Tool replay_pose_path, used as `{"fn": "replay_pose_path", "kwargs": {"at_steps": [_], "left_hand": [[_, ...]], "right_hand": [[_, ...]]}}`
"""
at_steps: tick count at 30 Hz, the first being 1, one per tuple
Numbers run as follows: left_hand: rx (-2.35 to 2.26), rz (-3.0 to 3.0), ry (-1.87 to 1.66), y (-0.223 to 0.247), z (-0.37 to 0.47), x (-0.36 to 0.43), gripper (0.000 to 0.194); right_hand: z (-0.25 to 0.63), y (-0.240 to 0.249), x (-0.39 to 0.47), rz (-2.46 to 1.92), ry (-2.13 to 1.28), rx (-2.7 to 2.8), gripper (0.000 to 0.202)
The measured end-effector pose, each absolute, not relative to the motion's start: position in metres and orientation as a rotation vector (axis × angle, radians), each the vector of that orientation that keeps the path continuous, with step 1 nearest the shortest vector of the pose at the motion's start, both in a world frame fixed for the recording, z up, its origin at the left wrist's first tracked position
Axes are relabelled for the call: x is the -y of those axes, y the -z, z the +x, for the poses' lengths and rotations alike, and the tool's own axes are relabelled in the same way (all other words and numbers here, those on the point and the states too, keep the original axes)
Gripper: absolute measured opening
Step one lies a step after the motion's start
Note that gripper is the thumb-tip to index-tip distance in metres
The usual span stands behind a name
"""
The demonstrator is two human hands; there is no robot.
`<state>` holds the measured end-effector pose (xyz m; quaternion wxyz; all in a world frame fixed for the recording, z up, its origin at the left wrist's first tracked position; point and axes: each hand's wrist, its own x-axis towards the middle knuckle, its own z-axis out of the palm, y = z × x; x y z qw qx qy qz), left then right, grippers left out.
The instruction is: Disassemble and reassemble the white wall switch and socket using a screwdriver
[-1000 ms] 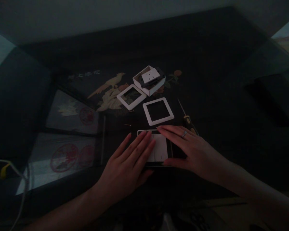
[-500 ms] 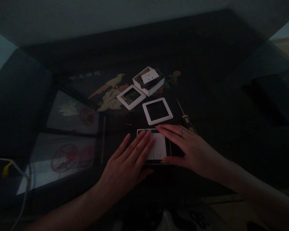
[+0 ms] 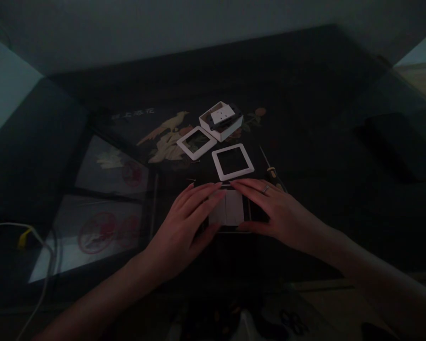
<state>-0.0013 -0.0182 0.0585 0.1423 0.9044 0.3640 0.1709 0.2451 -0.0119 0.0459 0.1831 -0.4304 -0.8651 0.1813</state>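
Note:
A white two-rocker wall switch (image 3: 234, 207) with a dark frame lies face up in front of me, seated in or on what looks like a white box whose rim barely shows. My left hand (image 3: 186, 220) grips its left side, fingertips at the far edge and thumb at the near edge. On the right side, my right hand (image 3: 270, 203), with a ring on one finger, holds it in the same way. Just beyond lie two white square cover frames, one straight ahead (image 3: 250, 168) and one farther left (image 3: 182, 146). A screwdriver (image 3: 271, 173) rests beside my right hand, its handle partly hidden.
Farther back, a white box (image 3: 230, 131) bears a tilted wall socket (image 3: 222, 113). Two small screws lie left of the frames, one nearer (image 3: 190, 179) and one farther (image 3: 195, 161). A white cable (image 3: 46, 279) runs along the left of the dark glossy table (image 3: 305, 142).
My left hand has shifted from lying across the switch face to holding its left edges, with the thumb drawn in at the near side. My right hand stays at the right side. The view has shifted slightly.

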Motion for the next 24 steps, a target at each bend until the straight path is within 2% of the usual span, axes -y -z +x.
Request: {"fn": "replay_pose_path", "kwargs": {"at_steps": [9, 24], "left_hand": [[-1.143, 2.273, -0.749, -0.045, 0.007, 0.004, 0.034], [-1.079, 2.148, -0.694, -0.038, 0.003, 0.001, 0.038]], "right_hand": [[0.244, -0.046, 0.011, -1.217, -0.5, 2.454, 0.074], [0.246, -0.045, 0.012, -1.24, -0.578, 2.443, 0.073]]}}
